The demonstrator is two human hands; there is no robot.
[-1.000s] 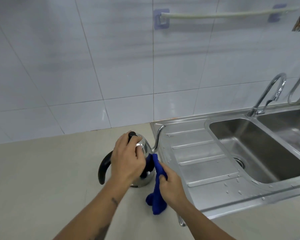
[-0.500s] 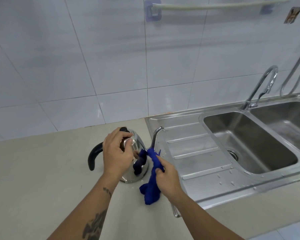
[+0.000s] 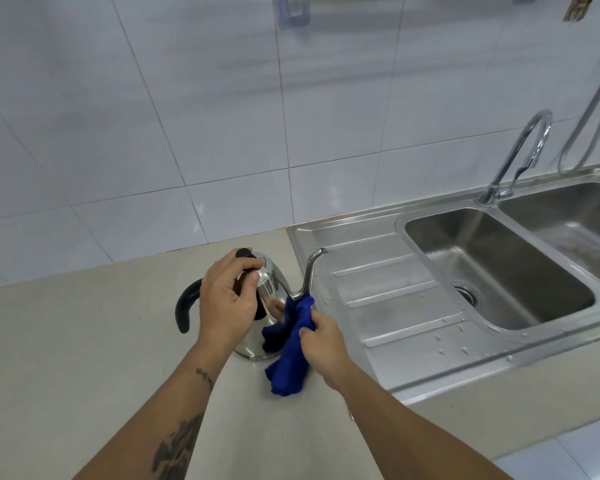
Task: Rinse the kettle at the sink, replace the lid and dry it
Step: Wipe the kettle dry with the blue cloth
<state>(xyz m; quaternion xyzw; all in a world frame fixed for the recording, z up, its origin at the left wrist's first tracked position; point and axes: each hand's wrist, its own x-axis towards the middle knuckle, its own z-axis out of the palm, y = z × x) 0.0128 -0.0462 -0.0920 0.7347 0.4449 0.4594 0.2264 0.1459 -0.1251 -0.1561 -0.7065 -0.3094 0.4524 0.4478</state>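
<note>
I have the kettle [image 3: 267, 306] standing upright on the counter [image 3: 84, 341], just beside the draining board of the sink [image 3: 413, 271], with its thin spout [image 3: 310, 271] leaning out over the steel. My left hand [image 3: 227, 306] is clamped down over the lid [image 3: 262, 268], fingers curled round the black knob [image 3: 243, 253], pinning the body in place. My right hand [image 3: 321, 336] is closed on a bunched blue cloth [image 3: 290, 358], pressing it against the kettle's side at the root of the spout; the rest of the cloth hangs to the counter.

I judge the polished steel to be slick and probably still wet, so the shell would likely slide under a bare palm. It looks light when empty and could skate across the counter if I rub hard. The curved black handle [image 3: 184, 306] at the far side looks like the surest place to grip; the spout seems too thin to bear a pull. The cloth is soft and wraps easily.
</note>
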